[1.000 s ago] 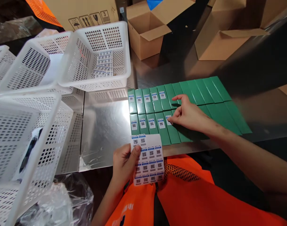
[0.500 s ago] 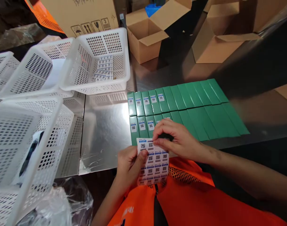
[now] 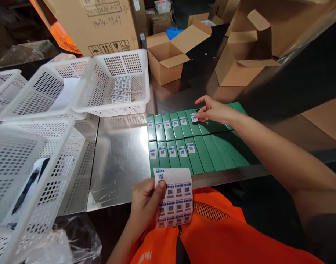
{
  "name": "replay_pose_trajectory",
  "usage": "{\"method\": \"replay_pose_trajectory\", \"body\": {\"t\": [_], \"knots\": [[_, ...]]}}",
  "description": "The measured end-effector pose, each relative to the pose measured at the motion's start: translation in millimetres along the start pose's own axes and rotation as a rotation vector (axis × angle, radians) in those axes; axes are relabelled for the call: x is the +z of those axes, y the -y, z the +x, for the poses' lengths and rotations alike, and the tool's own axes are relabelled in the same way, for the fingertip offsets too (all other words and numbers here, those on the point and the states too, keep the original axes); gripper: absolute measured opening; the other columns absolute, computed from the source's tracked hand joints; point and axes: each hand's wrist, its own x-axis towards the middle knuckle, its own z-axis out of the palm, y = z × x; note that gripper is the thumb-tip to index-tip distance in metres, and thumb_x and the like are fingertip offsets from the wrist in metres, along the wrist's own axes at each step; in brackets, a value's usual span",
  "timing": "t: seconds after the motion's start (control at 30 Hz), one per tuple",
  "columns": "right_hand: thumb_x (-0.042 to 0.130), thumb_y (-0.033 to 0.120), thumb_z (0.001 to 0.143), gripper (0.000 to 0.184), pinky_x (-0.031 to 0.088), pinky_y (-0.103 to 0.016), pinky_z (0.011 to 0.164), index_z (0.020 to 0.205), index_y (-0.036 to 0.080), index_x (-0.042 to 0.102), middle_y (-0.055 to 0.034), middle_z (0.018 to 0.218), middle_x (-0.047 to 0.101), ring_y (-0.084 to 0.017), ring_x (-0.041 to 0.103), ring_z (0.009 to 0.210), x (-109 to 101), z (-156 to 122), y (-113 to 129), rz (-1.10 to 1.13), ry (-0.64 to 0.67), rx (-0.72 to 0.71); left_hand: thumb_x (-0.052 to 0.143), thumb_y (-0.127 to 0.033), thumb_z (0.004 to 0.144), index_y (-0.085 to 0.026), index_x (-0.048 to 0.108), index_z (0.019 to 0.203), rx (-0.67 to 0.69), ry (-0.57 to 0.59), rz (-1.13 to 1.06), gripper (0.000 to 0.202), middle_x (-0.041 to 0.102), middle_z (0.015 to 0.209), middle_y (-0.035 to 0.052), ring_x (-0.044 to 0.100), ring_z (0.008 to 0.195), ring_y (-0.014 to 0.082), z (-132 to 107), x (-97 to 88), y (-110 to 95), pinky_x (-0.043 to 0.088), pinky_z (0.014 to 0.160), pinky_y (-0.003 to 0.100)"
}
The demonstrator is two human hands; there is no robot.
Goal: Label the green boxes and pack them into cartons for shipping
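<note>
My left hand [image 3: 145,200] grips a sheet of QR-code stickers [image 3: 179,205], thumb on top, in front of the table edge. The sheet's top row has one sticker at its left and bare backing beside it. My right hand [image 3: 213,110] is over the back row of green boxes [image 3: 199,154], thumb and a finger closed at the edge of a QR-code sticker [image 3: 193,117] against one box; its index finger sticks out. Boxes to the left in both rows bear similar stickers. My right forearm hides some boxes at the right.
White plastic baskets [image 3: 112,109] stand at the left, one holding more sticker sheets [image 3: 122,89]. Two open cardboard boxes [image 3: 168,73] [image 3: 234,73] stand at the back of the metal table [image 3: 120,157]. A large carton [image 3: 109,33] rises behind the baskets.
My right hand has moved from the sheet up and away to the back row, carrying a sticker to a box. My left hand still holds the sheet. The view has shifted slightly.
</note>
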Motion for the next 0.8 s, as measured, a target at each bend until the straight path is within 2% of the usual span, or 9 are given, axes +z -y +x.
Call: {"method": "replay_pose_trajectory", "body": {"t": [0.13,0.33,0.43,0.5,0.57,0.63,0.7,0.73,0.8], "knots": [[0.081,0.009,0.072,0.051,0.05,-0.028,0.062,0.102,0.025,0.042,0.0055,0.063,0.062,-0.015,0.06,0.059,5,4,2,-0.066,-0.006,0.055,0.054,-0.053,0.096,-0.018,0.047,0.059,-0.008,-0.018,-0.007,0.052,0.045,0.055,-0.0012,0.043,0.053,0.0107,-1,0.8,1,0.029,0.052,0.023],[0.091,0.018,0.063,0.063,0.05,-0.033,0.066,0.109,0.023,0.049,0.0011,0.074,0.062,-0.023,0.064,0.073,6,17,10,-0.388,-0.096,0.111,0.054,-0.055,0.095,-0.018,0.045,0.058,0.009,-0.014,-0.015,0.053,0.043,0.053,-0.0023,0.042,0.051,0.0099,6,2.6,2,0.029,0.05,0.023],[0.095,0.03,0.057,0.064,0.049,-0.038,0.076,0.106,0.021,0.057,-0.0042,0.086,0.064,-0.03,0.064,0.092,5,15,15,-0.719,-0.211,0.003,0.054,-0.055,0.095,-0.018,0.047,0.058,0.039,-0.037,-0.02,0.053,0.045,0.052,-0.0025,0.043,0.05,0.0101,7,3.2,0,0.03,0.05,0.023],[0.092,0.039,0.062,0.056,0.048,-0.039,0.079,0.105,0.021,0.061,-0.0053,0.09,0.065,-0.029,0.063,0.093,14,0,16,-0.728,-0.219,-0.131,0.053,-0.053,0.096,-0.018,0.049,0.059,0.059,-0.056,-0.017,0.051,0.047,0.053,-0.0023,0.044,0.051,0.0101,7,3.8,-1,0.032,0.051,0.023],[0.083,0.048,0.073,0.045,0.048,-0.038,0.074,0.105,0.021,0.065,-0.0047,0.087,0.066,-0.025,0.063,0.083,32,-28,15,-0.518,-0.044,-0.225,0.053,-0.05,0.097,-0.018,0.05,0.059,0.08,-0.068,-0.009,0.05,0.048,0.054,-0.0024,0.045,0.052,0.0098,7,4.4,-1,0.032,0.051,0.023],[0.076,0.053,0.079,0.041,0.049,-0.036,0.071,0.103,0.022,0.069,-0.0048,0.087,0.069,-0.022,0.063,0.079,56,-63,13,-0.288,0.259,-0.26,0.053,-0.048,0.098,-0.018,0.048,0.059,0.101,-0.066,0.004,0.05,0.048,0.054,-0.0027,0.044,0.052,0.0094,8,5.1,-1,0.03,0.051,0.023],[0.075,0.051,0.082,0.037,0.05,-0.034,0.072,0.103,0.022,0.073,-0.0053,0.093,0.072,-0.02,0.065,0.084,77,-94,12,-0.158,0.481,-0.276,0.052,-0.048,0.099,-0.018,0.048,0.059,0.126,-0.044,0.028,0.05,0.047,0.054,-0.0028,0.044,0.052,0.0092,10,6.0,-1,0.03,0.051,0.023],[0.075,0.049,0.083,0.034,0.05,-0.033,0.073,0.103,0.022,0.074,-0.0051,0.096,0.073,-0.02,0.066,0.085,86,-106,12,-0.117,0.54,-0.279,0.052,-0.047,0.099,-0.018,0.048,0.059,0.141,-0.027,0.047,0.05,0.048,0.054,-0.0027,0.044,0.052,0.0093,11,6.6,-2,0.03,0.052,0.023],[0.075,0.043,0.084,0.026,0.049,-0.031,0.072,0.1,0.022,0.076,-0.004,0.096,0.075,-0.018,0.067,0.084,98,-119,11,-0.05,0.564,-0.284,0.051,-0.047,0.1,-0.018,0.051,0.06,0.181,0.011,0.089,0.049,0.049,0.055,-0.0023,0.045,0.053,0.0098,13,8.2,-3,0.032,0.054,0.024]]}}
